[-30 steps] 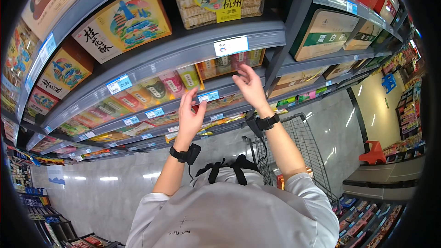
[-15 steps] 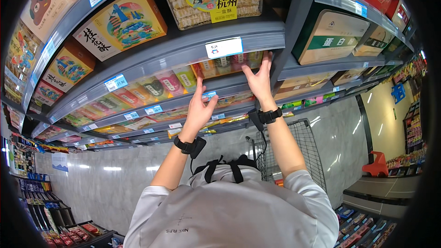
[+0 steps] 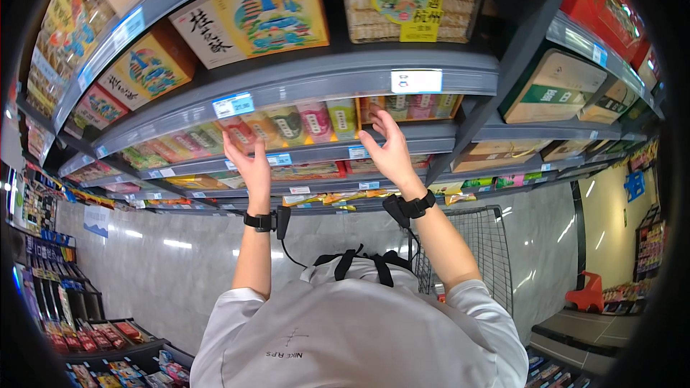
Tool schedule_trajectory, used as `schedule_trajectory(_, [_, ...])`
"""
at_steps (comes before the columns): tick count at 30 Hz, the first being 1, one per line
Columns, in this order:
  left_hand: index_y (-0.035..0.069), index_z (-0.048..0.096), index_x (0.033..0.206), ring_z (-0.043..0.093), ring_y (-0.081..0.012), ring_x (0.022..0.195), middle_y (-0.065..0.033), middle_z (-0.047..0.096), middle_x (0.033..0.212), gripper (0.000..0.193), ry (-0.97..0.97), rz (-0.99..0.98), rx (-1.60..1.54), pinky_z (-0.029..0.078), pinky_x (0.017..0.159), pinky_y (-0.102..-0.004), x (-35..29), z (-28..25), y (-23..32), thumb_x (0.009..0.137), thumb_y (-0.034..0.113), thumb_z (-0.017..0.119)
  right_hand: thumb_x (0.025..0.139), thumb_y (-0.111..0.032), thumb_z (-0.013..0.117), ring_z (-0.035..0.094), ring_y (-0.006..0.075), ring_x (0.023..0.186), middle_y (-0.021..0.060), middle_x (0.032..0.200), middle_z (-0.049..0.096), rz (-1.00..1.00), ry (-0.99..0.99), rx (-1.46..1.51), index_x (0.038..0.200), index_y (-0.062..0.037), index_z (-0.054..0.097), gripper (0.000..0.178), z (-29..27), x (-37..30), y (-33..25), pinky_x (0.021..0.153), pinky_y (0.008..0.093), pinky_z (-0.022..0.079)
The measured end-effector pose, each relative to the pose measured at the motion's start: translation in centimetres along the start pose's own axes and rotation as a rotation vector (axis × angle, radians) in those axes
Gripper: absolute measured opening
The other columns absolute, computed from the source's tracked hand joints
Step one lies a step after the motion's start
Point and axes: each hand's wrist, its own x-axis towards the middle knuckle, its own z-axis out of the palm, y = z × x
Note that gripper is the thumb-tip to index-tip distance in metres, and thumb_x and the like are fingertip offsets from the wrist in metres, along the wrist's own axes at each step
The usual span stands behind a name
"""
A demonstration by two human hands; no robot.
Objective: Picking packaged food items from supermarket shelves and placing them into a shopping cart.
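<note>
Both my hands are raised to a lower shelf of gift boxes, fingers apart and nothing gripped. My left hand [image 3: 248, 164] is open in front of the left part of a clear-fronted box [image 3: 287, 126] of colourful wrapped packets. Open as well, my right hand [image 3: 390, 152] reaches to the left end of the neighbouring orange-edged box [image 3: 422, 106], where the two boxes meet. Its fingertips overlap that box's front; whether they touch it I cannot tell. Each wrist wears a black strap with a small device.
Above are a yellow illustrated box [image 3: 277, 18] and a clear pack of pale pastries [image 3: 374, 7]. The shelf edge [image 3: 316, 80] juts out over the lower boxes. A wire shopping cart [image 3: 478, 237] stands at my right, and a red plastic item [image 3: 588, 291] farther right.
Both hands have moved left along the shelf, away from the two ends of the orange-edged box. That box still sits on the shelf. The view has shifted, so the shelf appears farther right.
</note>
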Motion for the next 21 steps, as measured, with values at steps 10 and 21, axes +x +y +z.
schedule_trajectory(10, [0.0, 0.034, 0.146, 0.046, -0.0245, 0.127, -0.014, 0.043, 0.137, 0.071, -0.112, -0.095, -0.073, 0.04, 0.104, -0.0397, 2.4, -4.4, -2.9, 0.086, 0.012, 0.069, 0.083, -0.018, 0.075, 0.058, 0.0277, 0.11, 0.018, 0.13, 0.051, -0.034, 0.11, -0.082, 0.14, 0.0091, 0.038, 0.074, 3.9, -0.4, -2.2, 0.093, 0.0367, 0.049])
schedule_trajectory(21, [-0.002, 0.047, 0.128, 0.055, -0.0195, 0.114, -0.0094, 0.055, 0.118, 0.049, -0.215, -0.239, -0.578, 0.046, 0.094, -0.0303, -0.7, -9.3, -4.0, 0.083, -0.007, 0.063, 0.087, -0.001, 0.058, 0.054, 0.0283, 0.119, 0.016, 0.13, 0.054, -0.018, 0.318, -0.18, 0.136, -0.0015, 0.053, 0.049, 6.4, -6.2, -5.9, 0.101, 0.0354, 0.041])
